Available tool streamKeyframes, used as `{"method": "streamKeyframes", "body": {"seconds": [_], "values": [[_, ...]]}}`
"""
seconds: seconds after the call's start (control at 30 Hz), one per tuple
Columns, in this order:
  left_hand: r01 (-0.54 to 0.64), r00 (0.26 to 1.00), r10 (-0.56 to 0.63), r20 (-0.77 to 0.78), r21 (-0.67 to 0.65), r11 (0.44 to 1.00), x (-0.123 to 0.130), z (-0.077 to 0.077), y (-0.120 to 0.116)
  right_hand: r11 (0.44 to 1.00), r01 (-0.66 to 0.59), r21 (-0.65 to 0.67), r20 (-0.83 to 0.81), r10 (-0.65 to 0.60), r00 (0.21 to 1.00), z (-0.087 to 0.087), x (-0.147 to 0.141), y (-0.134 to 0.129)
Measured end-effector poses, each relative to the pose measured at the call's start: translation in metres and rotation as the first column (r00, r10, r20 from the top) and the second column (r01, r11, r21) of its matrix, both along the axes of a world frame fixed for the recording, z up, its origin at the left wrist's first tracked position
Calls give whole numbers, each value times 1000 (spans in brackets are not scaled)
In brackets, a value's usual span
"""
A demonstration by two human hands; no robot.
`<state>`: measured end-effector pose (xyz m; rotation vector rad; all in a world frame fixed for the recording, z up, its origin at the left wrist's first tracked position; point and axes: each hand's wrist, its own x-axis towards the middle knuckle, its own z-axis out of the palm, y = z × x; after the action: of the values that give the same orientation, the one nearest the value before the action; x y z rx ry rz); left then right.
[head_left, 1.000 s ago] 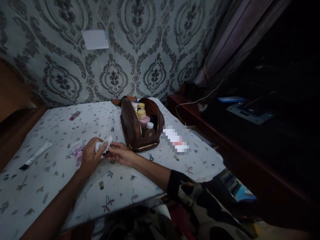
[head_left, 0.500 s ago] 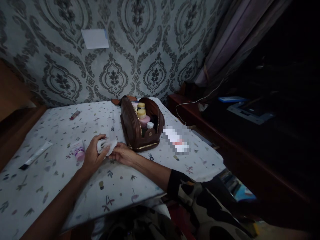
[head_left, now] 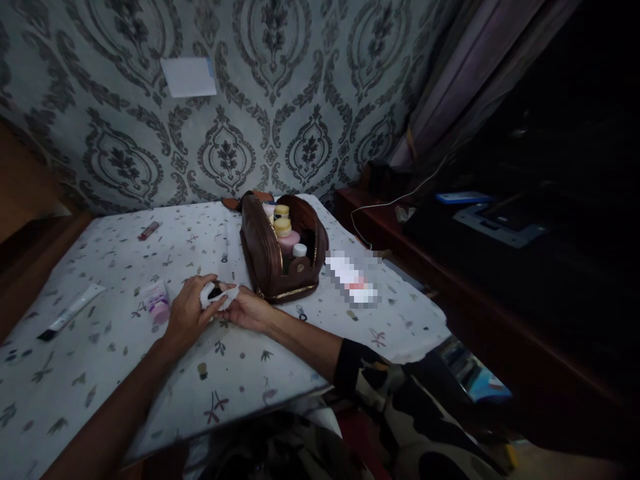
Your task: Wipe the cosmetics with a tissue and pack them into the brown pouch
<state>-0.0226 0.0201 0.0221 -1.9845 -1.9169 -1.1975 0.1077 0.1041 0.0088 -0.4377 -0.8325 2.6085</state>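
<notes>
Between my two hands is a crumpled white tissue [head_left: 227, 297] wrapped around a small dark object [head_left: 215, 292] whose kind I cannot make out. My left hand [head_left: 190, 308] is closed on the tissue from the left, thumb across its front. From the right, my right hand [head_left: 249, 309] pinches the tissue's other side, its fingertips partly hidden. Just beyond my right hand stands a brown toiletry bag [head_left: 260, 250], unzipped, holding yellow-capped containers [head_left: 283, 228] and a white-capped bottle [head_left: 300, 251]. Left of my left hand lies a white and purple tube [head_left: 158, 303].
A long silvery tube [head_left: 71, 312] with a dark cap lies at the table's left. Farther back is a small reddish packet [head_left: 149, 231]. A blurred-out white item [head_left: 353, 280] lies right of the bag. A cable [head_left: 395, 203] crosses the dark red furniture [head_left: 380, 220].
The tissue has been spread further around the dark object, which now shows more plainly. Both hands have shifted slightly while staying together; the bag and tubes rest as before.
</notes>
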Motion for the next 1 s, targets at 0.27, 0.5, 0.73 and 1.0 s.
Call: {"method": "streamKeyframes", "body": {"seconds": [0.27,0.5,0.73,1.0], "values": [[-38,996,42,82,-41,998,6,12,-4,1000,-21,23,12,21,1000,-6,-1,1],[-63,982,81,171,-107,992,8,22,-10,994,-83,69,-3,84,996,-4,2,3],[-141,947,169,272,-118,983,7,20,-9,997,-68,40,6,67,998,-2,3,2],[-194,934,202,294,-58,979,3,18,-6,998,-61,29,-11,62,998,-6,1,2]]}}
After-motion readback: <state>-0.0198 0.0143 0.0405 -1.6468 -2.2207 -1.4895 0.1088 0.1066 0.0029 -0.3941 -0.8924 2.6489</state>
